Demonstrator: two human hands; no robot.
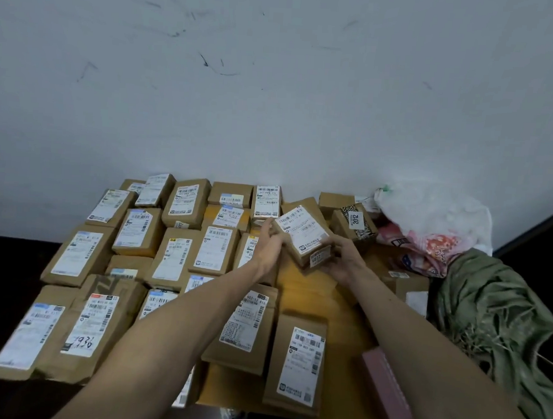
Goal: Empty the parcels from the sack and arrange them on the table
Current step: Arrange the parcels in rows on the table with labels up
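Both bare forearms reach out over the desk (344, 297), and between them the left hand (268, 249) and the right hand (341, 262) hold one brown parcel (302, 235) lifted and tilted above the wood. It is a small cardboard box with a white barcode label on top and a smaller tag on its near end. Each grip is closed on it, left fingers on its left side, right fingers under its near end. Left of the grip, labelled brown parcels (181, 258) lie packed in rows. Right of it the green sack (495, 313) slumps at the desk's edge, beside a white plastic bag (436, 216). Nearer than the grip lies a pink box (386, 384).
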